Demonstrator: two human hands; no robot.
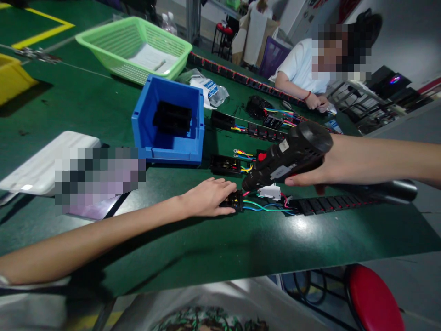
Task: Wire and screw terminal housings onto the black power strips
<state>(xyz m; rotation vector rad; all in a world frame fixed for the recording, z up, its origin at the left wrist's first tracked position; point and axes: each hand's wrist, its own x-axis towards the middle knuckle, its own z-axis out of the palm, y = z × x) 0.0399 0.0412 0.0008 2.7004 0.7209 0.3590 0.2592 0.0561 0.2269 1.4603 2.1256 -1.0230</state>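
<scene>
My left hand (211, 196) lies over a small black housing (237, 201), its fingers along the top and the thumb at the near side. Coloured wires (263, 206) run from that housing to a black segmented strip (327, 205) on the right. My right hand (319, 163) is wrapped round a black power screwdriver (287, 158), which slants down to the left with its front end close to the housing. Whether its tip touches the housing cannot be seen. Just behind my left fingers is another open black housing (225, 164) with wires.
A blue bin (143, 124) with black parts stands behind my left hand, a green basket (103, 53) beyond it. A phone (99, 209) and a white device (32, 172) lie at left. More wired strips (265, 132) lie further back. A person (303, 64) sits across the table (193, 248).
</scene>
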